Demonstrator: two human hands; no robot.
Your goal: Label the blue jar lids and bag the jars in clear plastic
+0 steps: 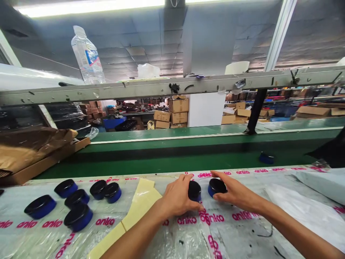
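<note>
My left hand (176,197) is curled round a small round blue puck with a black top (194,190), which stands on the plastic-covered bench. Right beside it my right hand (234,192) grips a second blue puck (216,186) from the right side, thumb under it and fingers over the top. Both pucks sit near the bench's far edge, a few centimetres apart. Several more of the same blue pucks (77,217) lie in a loose group at the left of the bench.
Clear plastic printed with pink "anko" lettering (185,220) covers the bench, with yellow paper strips (140,207) under my left forearm. A green conveyor belt (188,151) runs behind, carrying one blue puck (266,158). An open cardboard box (35,151) stands left; a water bottle (87,57) rests on the overhead rail.
</note>
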